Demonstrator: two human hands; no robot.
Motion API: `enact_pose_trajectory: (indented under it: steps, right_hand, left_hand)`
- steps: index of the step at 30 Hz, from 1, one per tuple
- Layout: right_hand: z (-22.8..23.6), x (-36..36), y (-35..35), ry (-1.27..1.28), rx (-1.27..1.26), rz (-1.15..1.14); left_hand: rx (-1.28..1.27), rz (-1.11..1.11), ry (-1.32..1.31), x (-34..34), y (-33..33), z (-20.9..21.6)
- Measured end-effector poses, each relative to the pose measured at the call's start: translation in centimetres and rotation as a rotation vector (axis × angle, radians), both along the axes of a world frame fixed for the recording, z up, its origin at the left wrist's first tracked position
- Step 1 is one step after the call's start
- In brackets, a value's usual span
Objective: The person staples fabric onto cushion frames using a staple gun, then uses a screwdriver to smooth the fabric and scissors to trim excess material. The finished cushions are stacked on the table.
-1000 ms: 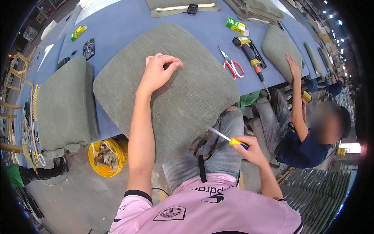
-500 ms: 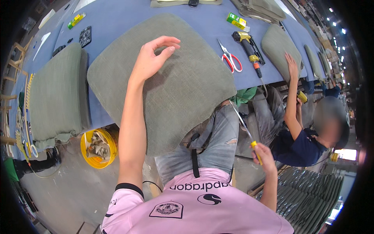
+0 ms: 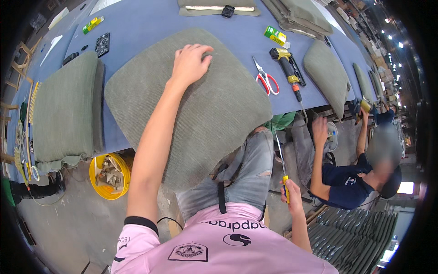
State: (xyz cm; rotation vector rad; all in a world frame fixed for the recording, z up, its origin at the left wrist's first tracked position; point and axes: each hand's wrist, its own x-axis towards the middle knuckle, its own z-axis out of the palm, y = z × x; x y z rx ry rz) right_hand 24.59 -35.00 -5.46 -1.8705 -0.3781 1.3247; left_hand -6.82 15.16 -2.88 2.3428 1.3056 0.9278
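Observation:
A large grey-green fabric seat cushion (image 3: 205, 109) lies across the table edge in front of me, its near corner overhanging my lap. My left hand (image 3: 191, 64) is over its far part, fingers loosely curved and thumb apart, holding nothing; it looks to be resting on the fabric. Down at the right, beside my thigh, my right hand (image 3: 292, 194) grips the yellow handle of a screwdriver (image 3: 286, 182). Its long metal shaft points up toward the cushion's right corner, where the tip is hard to make out against green cloth (image 3: 282, 121).
Right of the cushion lie red-handled scissors (image 3: 267, 80), a nail gun (image 3: 287, 66) and a green-yellow box (image 3: 276, 35). Other cushions (image 3: 66, 107) stand left. A yellow bucket of scraps (image 3: 109, 177) sits below. At the right, a co-worker (image 3: 346, 180) sits close by.
My left hand has moved slightly right and come down toward the fabric. My right hand has shifted left and lower with the screwdriver. The co-worker's hand has left the cushion at the right.

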Motion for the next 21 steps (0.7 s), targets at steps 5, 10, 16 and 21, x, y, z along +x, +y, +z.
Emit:
enact_pose_trajectory:
  steps: [5, 10, 16, 21]
  right_hand:
    - [-0.2, -1.1, -0.9, 0.007, 0.064, -0.039]
    - [0.5, -2.6, -4.0, 0.014, 0.073, -0.180]
    - [1.9, -5.4, -3.5, -0.042, 0.300, -0.283]
    - [5.9, -6.8, 1.2, -0.151, 0.337, 0.026]
  left_hand:
    - [-0.098, -0.003, 0.208, 2.4, 2.9, 1.1]
    - [-0.015, -0.010, 0.206, 2.2, 2.7, 0.3]
    - [-0.374, -0.754, 0.186, 2.2, -0.4, 6.2]
    - [-0.172, -0.158, 0.398, -2.8, 0.8, 2.2]
